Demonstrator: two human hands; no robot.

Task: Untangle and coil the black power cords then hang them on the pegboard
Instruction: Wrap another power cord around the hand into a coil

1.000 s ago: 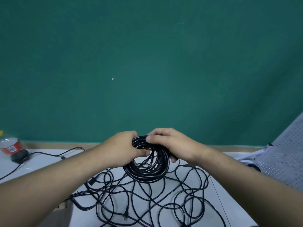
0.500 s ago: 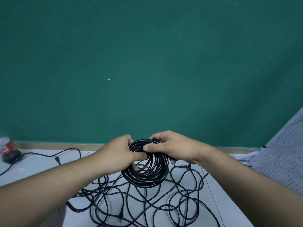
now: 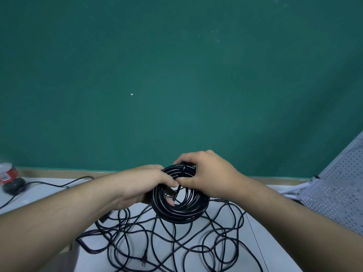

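Observation:
A thick coil of black power cord (image 3: 179, 210) hangs above the white table, held between both hands. My left hand (image 3: 145, 185) grips the coil's left side, its fingers through the middle. My right hand (image 3: 204, 173) grips the top of the coil, and the cord's end passes over the bundle under its fingers. Below lies a loose tangle of black cords (image 3: 167, 244) spread over the table, with a plug (image 3: 144, 259) near the front. A white pegboard (image 3: 337, 185) leans at the right.
A red-labelled plastic bottle (image 3: 7, 171) and a black round object (image 3: 13, 186) with a thin cable sit at the far left. A green wall (image 3: 176, 75) backs the white table (image 3: 265, 232). White parts lie beside the pegboard's foot.
My right hand has shifted up onto the top of the coil and brought the cord's end across the bundle. The left hand keeps its grip. The view has dipped slightly.

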